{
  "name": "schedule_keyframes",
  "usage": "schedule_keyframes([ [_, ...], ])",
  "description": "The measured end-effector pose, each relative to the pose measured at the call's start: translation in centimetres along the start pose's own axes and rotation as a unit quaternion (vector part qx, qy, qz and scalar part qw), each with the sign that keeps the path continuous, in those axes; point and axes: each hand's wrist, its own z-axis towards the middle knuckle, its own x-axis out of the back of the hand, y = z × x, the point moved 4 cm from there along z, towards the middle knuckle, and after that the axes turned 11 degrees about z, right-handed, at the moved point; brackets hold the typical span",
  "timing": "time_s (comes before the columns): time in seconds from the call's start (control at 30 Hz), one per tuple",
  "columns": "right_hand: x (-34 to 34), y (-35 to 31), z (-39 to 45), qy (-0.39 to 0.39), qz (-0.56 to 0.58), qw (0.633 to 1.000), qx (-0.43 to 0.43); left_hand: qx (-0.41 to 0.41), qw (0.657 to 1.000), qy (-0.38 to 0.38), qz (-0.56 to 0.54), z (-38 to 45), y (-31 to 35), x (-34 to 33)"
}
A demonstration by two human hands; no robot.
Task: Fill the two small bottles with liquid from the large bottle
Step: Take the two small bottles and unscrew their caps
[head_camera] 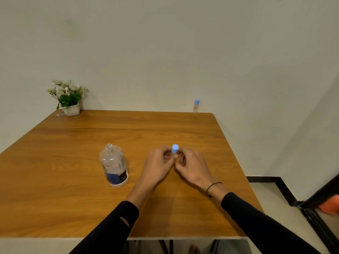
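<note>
A big brown wooden table (73, 143) fills the low part of the head view, and a plain pale wall (165, 43) stands behind it. To the right there is a light floor with a black strip (264, 179) along the bottom of the wall. In the far left corner of the table sits a small white pot of white flowers and green leaves (68, 97). The large clear plastic bottle with a dark blue label (114, 165) stands up straight near the middle of the table, its open mouth pointing up and no cap on it. Just to its right, the left hand (157, 165) and the right hand (192, 166) meet, fingers curled in and pinching a small bottle with a light blue cap (175, 149) between them. Only the cap shows; it points up, so the bottle seems to stand tall, and its body is hidden by the fingers. A second small clear bottle with a light blue cap (196, 106) stands upright at the far right edge of the table, well apart from the hands. Both arms wear black sleeves (113, 228), and a thin black band (212, 187) goes around the right wrist.
</note>
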Motion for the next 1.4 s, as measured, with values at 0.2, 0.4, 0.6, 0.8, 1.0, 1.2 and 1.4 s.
schedule_keyframes([
  [0.2, 4.3, 1.8, -0.4, 0.093, 0.075, 0.992, -0.042, 0.007, 0.999, -0.029, 0.033, 0.9, -1.0, -0.7],
  [0.4, 7.9, 4.6, 1.1, 0.158, 0.093, 0.982, -0.040, 0.037, 0.999, 0.012, -0.025, 0.5, -0.7, 0.3],
  [0.6, 8.0, 8.3, 5.9, 0.163, 0.102, 0.977, -0.087, 0.134, 0.953, 0.137, -0.234, 6.6, -0.1, 1.7],
  [0.8, 7.2, 12.4, 16.5, 0.159, 0.105, 0.972, -0.140, 0.133, 0.981, 0.045, -0.134, 20.0, 0.6, -0.5],
  [1.0, 5.7, 16.9, 24.0, 0.165, 0.074, 0.967, -0.181, -0.007, 0.996, -0.086, 0.020, 28.4, 2.7, -7.1],
  [1.2, 3.2, 20.4, 28.7, 0.189, 0.010, 0.967, -0.171, -0.022, 0.991, -0.111, 0.073, 33.6, 1.9, -12.7],
  [1.4, 2.2, 19.4, 29.6, 0.201, 0.039, 0.972, -0.117, -0.015, 0.988, -0.119, 0.094, 35.7, 1.6, -13.3],
])
